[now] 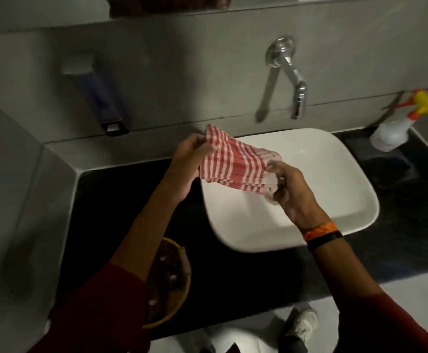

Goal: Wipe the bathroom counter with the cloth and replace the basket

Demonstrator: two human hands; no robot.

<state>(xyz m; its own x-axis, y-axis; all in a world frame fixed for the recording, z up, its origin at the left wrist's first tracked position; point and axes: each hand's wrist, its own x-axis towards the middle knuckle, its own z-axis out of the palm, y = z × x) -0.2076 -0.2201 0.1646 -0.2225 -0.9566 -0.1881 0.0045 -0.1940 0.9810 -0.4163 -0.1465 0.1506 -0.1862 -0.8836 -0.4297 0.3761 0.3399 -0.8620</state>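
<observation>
A folded red-and-white checked cloth (235,161) hangs in the air over the left part of the white basin (335,179). My left hand (190,161) pinches its upper left corner and my right hand (291,192) grips its lower right end. The round woven basket (179,294) with small items inside sits at the front left of the black counter (121,200), partly hidden under my left forearm.
A chrome wall tap (291,80) juts out above the basin. A spray bottle with a yellow and orange trigger (398,126) lies on the counter at the back right. A blue dispenser (100,98) hangs on the grey wall at the left. A shoe (299,327) shows on the floor below.
</observation>
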